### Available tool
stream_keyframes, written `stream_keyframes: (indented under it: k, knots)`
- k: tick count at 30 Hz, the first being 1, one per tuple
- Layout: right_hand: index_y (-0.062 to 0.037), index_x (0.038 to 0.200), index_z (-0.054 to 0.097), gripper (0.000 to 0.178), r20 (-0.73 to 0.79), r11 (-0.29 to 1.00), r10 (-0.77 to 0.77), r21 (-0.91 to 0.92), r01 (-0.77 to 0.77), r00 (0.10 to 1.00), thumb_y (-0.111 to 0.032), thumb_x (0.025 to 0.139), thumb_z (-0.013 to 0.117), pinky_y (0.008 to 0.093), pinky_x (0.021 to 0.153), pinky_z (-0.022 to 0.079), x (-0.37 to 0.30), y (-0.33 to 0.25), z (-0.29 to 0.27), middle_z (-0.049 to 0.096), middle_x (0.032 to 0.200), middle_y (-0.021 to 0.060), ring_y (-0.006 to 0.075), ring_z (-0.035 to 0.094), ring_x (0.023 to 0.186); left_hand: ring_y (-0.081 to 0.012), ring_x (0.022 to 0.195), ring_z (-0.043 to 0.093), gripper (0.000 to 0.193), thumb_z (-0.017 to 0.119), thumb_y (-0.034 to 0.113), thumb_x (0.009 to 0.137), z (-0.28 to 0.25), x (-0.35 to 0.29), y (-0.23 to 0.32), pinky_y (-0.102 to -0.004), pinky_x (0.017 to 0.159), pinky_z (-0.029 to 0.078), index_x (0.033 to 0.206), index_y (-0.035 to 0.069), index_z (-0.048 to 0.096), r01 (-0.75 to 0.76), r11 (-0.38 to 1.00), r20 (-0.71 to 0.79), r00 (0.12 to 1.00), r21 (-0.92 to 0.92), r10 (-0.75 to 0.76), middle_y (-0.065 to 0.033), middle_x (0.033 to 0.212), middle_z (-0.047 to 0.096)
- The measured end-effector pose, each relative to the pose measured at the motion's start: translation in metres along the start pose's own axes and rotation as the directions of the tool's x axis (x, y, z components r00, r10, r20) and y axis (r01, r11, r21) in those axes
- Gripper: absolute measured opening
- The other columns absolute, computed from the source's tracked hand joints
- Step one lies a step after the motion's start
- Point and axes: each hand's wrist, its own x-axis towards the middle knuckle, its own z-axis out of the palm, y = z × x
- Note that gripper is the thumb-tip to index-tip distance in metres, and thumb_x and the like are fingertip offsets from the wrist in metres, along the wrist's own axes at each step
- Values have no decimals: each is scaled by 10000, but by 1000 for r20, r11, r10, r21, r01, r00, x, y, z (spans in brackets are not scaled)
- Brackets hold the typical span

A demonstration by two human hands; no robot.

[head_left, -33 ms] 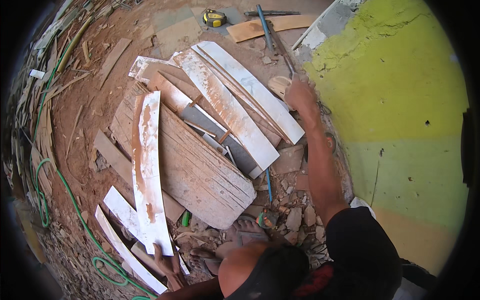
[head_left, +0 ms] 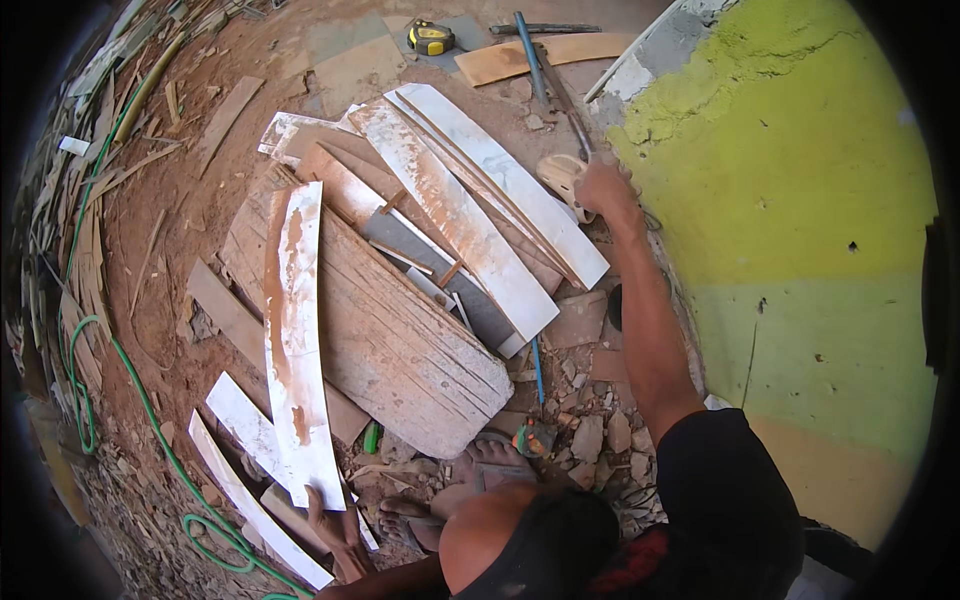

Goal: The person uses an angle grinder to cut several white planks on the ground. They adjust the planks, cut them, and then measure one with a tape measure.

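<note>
My left hand, at the lower left, grips the near end of a long white strip with brown stains. The strip lies over a rough grey-brown slab. Stretched out to the upper right, my right hand is closed round the near end of a dark metal bar; the fingers partly hide the grip. Beside it sits a beige clog-like object. More white strips lie stacked across the slab's far side.
A yellow and green wall rises on the right. A blue pipe and a yellow-black tape measure lie at the far side. A green hose winds along the left. Broken stones and a small power tool are near my feet.
My right arm has shifted slightly, the forearm a little to the right. My left hand and the white strip stay in place.
</note>
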Motion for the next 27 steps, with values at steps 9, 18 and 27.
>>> stream_keyframes:
  k: [9,18,27]
  knots:
    - [113,1204,621,774,362,873,-221,488,18,906,-345,669,940,398,842,570,45,42,17,714,1126,230,291,722,966,-217,1184,649,327,591,212,1053,2,20,-11,-382,1032,494,1321,26,617,54,998,-39,998,-29,-55,-96,1299,688]
    - [13,1144,536,627,-176,700,-158,674,236,972,-200,699,924,373,767,569,20,38,-23,668,1064,165,239,691,929,-212,1207,646,406,619,161,1033,2,26,-19,-390,1071,488,1403,15,537,62,997,-39,997,-44,-64,-101,1336,663]
    - [-90,1415,568,708,-358,361,-882,-99,927,306,-247,766,805,507,1029,336,-218,-159,-23,556,1340,156,281,548,1162,-258,1285,586,552,648,81,994,26,18,-20,-417,1117,464,1485,-25,417,5,1000,-107,994,12,-4,-146,1414,582]
